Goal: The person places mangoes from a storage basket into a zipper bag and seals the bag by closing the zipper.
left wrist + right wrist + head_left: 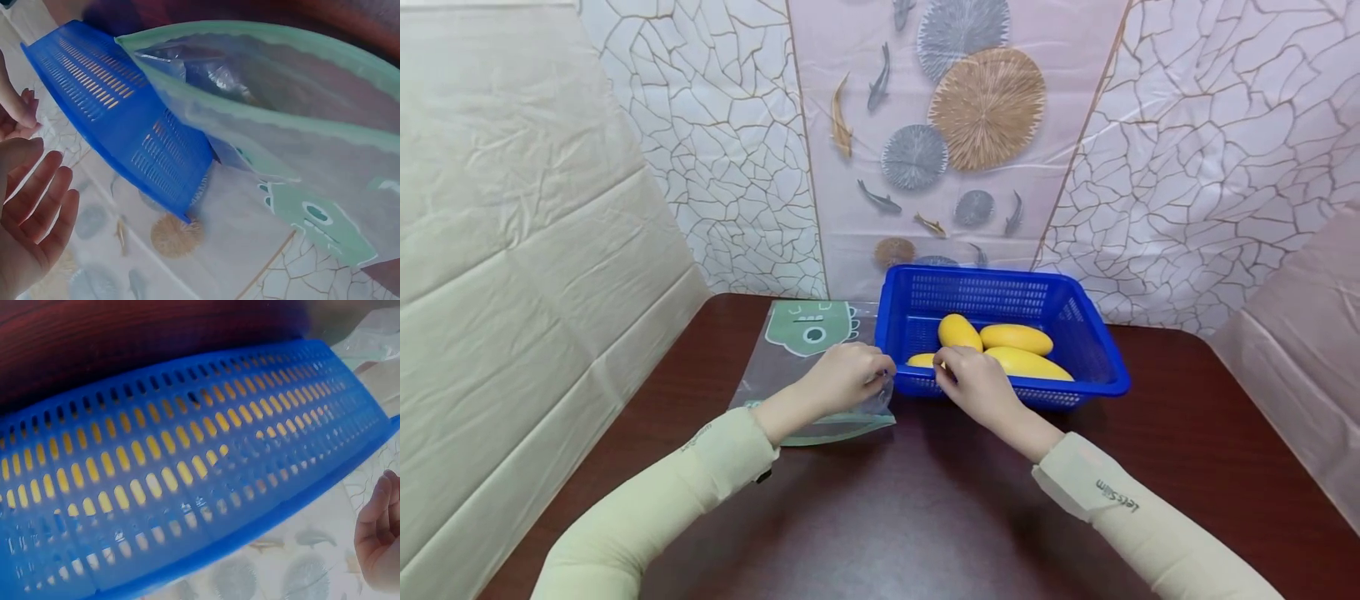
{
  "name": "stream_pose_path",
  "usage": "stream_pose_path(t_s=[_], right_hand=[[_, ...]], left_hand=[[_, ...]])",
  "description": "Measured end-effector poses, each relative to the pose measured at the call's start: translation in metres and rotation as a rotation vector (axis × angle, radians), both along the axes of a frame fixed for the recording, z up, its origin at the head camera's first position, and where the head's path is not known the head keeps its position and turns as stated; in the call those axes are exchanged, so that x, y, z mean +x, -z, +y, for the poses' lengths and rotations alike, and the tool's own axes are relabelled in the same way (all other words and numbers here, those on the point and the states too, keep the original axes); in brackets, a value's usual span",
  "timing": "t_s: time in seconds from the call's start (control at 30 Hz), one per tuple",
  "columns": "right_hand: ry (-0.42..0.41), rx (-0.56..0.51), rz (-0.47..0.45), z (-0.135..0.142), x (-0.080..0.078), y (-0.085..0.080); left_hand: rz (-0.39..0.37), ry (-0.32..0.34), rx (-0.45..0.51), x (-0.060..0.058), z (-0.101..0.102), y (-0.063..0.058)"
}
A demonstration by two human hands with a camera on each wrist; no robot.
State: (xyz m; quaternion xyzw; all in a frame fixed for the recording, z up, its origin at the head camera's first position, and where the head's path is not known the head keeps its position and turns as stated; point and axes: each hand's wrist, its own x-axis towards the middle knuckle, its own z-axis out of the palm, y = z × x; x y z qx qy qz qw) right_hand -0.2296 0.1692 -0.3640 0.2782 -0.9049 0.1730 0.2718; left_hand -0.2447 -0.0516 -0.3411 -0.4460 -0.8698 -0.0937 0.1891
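A clear zip bag (790,371) with a green edge and a green cartoon print lies on the table, its mouth gaping in the left wrist view. Over its right side is my left hand (850,377), fingers loosely bent and holding nothing. My right hand (976,382) hovers by the near rim of a blue plastic basket (1093,358), with loosely bent fingers and nothing seen in them. Several yellow mangoes (1017,337) lie in the basket; the hand and the near wall partly hide some. Basket slots show yellow behind them in the right wrist view.
The dark brown table (895,517) extends in front of the bag and basket. Patterned cloth (1000,192) hangs behind it, and pale cloth walls (535,250) rise at both sides. The basket stands close to the bag's right edge.
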Motion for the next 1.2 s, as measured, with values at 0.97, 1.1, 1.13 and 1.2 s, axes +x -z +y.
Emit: stream_pose_path(t_s=[0.97,1.1,1.13,1.2], right_hand=[[0.125,0.067,-0.171,0.053,-0.023,-0.025],[0.131,0.069,-0.211,0.063,-0.024,-0.028],[0.134,0.07,-0.221,0.065,-0.024,-0.028],[0.149,0.078,-0.239,0.071,-0.024,-0.029]], left_hand=[[-0.084,-0.105,-0.172,-0.032,0.032,-0.021],[-0.138,-0.132,-0.174,-0.036,0.035,-0.023],[-0.155,-0.137,-0.176,-0.037,0.036,-0.023],[-0.186,-0.142,-0.174,-0.04,0.036,-0.022]])
